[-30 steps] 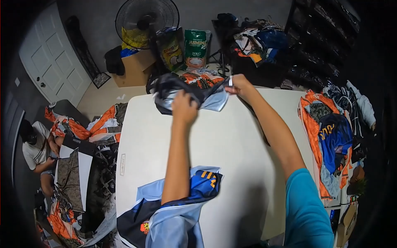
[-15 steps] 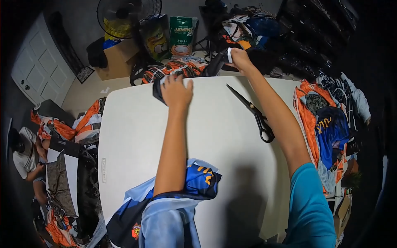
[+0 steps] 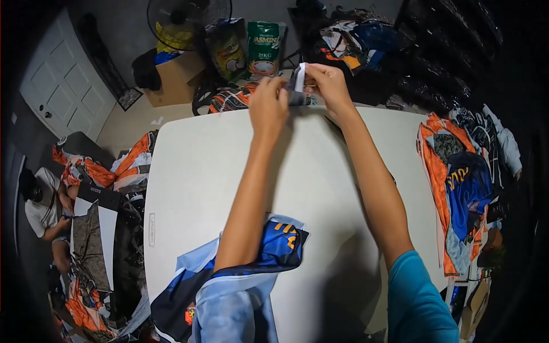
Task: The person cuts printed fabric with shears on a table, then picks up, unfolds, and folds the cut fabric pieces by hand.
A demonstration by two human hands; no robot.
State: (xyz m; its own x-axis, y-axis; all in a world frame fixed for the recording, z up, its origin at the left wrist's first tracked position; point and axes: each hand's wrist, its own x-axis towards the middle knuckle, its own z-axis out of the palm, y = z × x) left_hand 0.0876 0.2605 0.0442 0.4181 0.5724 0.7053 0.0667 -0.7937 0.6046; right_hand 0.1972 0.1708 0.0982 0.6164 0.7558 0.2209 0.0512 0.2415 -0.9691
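Holding up a small strip of dark-grey and white cloth [image 3: 297,84] at the far edge of the smooth off-white counter [image 3: 197,171]. Pinching its white edge between thumb and fingers of the right hand [image 3: 330,86]; curling the left hand [image 3: 269,106] close against its darker side, too blurred to tell whether gripping or only touching. Judging by this, partway through handling the strip: lifted, but not laid flat or let go. Bearing on the left forearm a crumpled shiny jersey [image 3: 281,248] in light blue, black and royal blue with yellow markings; hard to tell whether looped around or merely draped. Not smoothed out or folded, just bunched along the near side. Past the far edge, looking onto a heap of orange-and-black patterned cloth [image 3: 231,98], a green printed rice sack [image 3: 266,51] and a brown cardboard box [image 3: 178,83]. Off to the right, facing a pile of orange and blue garments [image 3: 470,197]; off to the left, a seated person in a white top [image 3: 43,200]
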